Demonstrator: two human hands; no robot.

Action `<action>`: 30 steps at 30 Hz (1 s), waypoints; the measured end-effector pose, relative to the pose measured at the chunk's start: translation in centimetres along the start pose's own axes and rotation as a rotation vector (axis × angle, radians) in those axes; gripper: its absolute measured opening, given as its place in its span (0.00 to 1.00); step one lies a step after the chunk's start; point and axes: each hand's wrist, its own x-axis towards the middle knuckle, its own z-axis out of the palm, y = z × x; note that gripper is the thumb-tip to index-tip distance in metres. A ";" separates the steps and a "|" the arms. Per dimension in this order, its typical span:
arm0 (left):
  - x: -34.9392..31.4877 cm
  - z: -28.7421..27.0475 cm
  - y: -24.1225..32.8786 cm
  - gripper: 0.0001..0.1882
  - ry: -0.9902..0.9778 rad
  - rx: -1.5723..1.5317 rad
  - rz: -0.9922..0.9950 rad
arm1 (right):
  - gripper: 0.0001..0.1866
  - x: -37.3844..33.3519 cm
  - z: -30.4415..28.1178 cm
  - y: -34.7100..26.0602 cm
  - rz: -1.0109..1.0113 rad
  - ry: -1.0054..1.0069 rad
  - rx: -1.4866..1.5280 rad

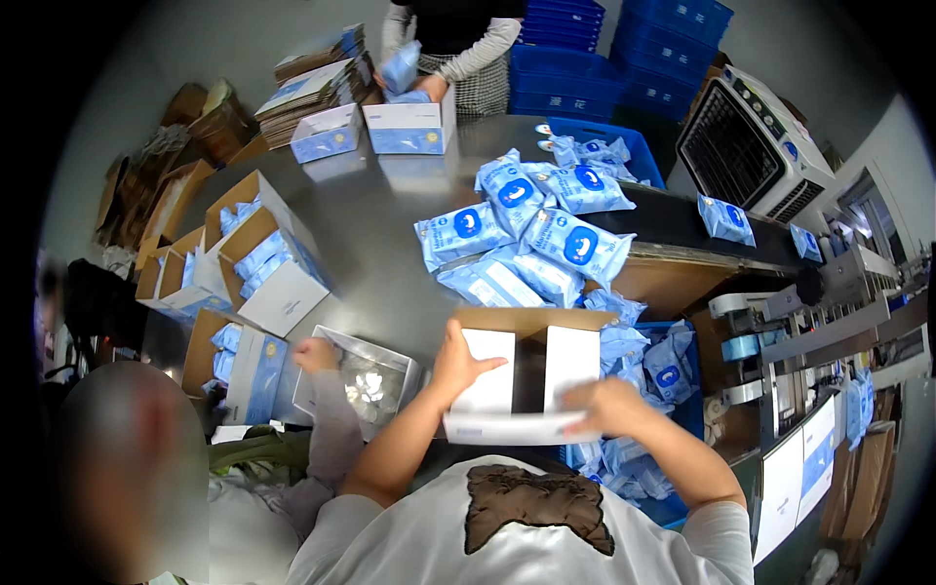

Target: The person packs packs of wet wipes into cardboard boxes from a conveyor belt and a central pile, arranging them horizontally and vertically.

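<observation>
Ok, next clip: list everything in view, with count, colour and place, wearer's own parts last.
Carton: one, brown with white flaps, under both hands.
Pouches: a loose heap, light blue, on the grey table.
Blue bin: one, holding more pouches, at right.
Open cartons: several, filled with pouches, at left.
Flat cartons: one stack, far left.
Blue crates: stacked, far side.
Co-workers: one opposite, one at left.
Left hand: on left flap.
Right hand: on front flap.
</observation>
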 end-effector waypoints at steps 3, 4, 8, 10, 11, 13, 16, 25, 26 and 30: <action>3.0 -3.5 -2.2 0.33 -0.186 -0.409 0.057 | 0.59 2.6 2.3 2.7 0.199 0.839 -0.300; 4.0 -6.3 1.5 0.27 -0.224 -0.288 0.100 | 0.63 4.4 4.6 5.5 0.282 0.771 0.299; -3.0 -5.4 8.9 0.46 -0.172 0.539 0.341 | 0.67 5.6 5.3 5.2 0.290 0.465 0.987; -8.2 -2.3 5.4 0.56 -0.158 0.513 0.448 | 0.66 5.1 4.9 5.4 0.099 0.235 1.318; -9.4 -1.9 3.4 0.59 -0.195 0.463 0.486 | 0.66 4.8 4.7 5.9 0.002 0.117 1.476; -8.3 -4.3 0.9 0.55 -0.269 0.467 0.493 | 0.47 4.3 8.6 9.2 0.305 0.099 1.830; -6.9 -7.6 -3.7 0.53 -0.149 0.344 0.477 | 0.38 5.0 14.3 7.2 0.449 0.166 1.654; -12.6 0.4 -5.5 0.52 -0.325 -1.939 -0.531 | 0.11 -1.6 -0.4 -4.6 0.004 0.339 0.321; -12.4 0.9 -5.6 0.50 -0.483 -2.063 -0.601 | 0.11 -1.3 0.3 -4.9 -0.116 0.333 0.058; -12.5 2.2 -12.3 0.41 -0.364 -1.526 -0.951 | 0.09 0.7 3.9 -2.6 -0.490 0.290 -0.232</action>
